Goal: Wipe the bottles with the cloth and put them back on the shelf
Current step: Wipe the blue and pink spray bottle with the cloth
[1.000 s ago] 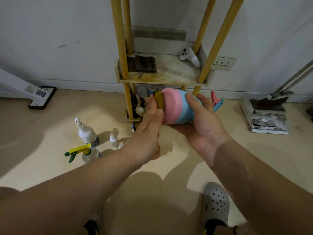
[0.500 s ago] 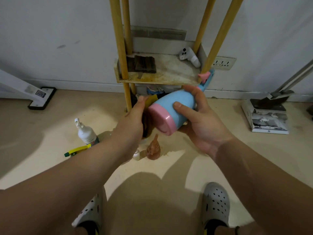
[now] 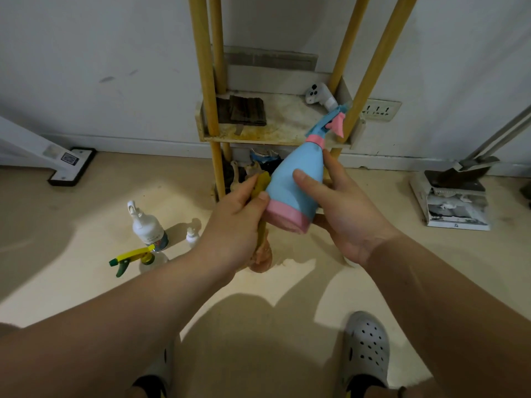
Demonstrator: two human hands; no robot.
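Observation:
My right hand [image 3: 342, 208] grips a blue spray bottle [image 3: 298, 173] with a pink base and pink trigger, tilted so its nozzle points up and to the right, in front of the shelf. My left hand [image 3: 235, 222] holds a yellow cloth [image 3: 262, 185] against the bottle's left side near the base. On the floor to the left stand a white spray bottle [image 3: 146, 225], a clear bottle with a yellow and green trigger [image 3: 135, 258] and a tiny white bottle [image 3: 192, 236]. A brownish bottle [image 3: 261, 258] is partly hidden under my left hand.
The wooden shelf [image 3: 275, 130] with yellow posts carries a dark folded cloth [image 3: 247, 110] and a white controller [image 3: 319, 94]; clutter fills its lower level. A dustpan on papers [image 3: 454, 196] lies at the right, a white mop head [image 3: 70, 165] at the left. My shoes are below.
The blue bottle has been turned from lying sideways to nozzle-up at a tilt. My left hand with the cloth has shifted from the base round to the bottle's left side.

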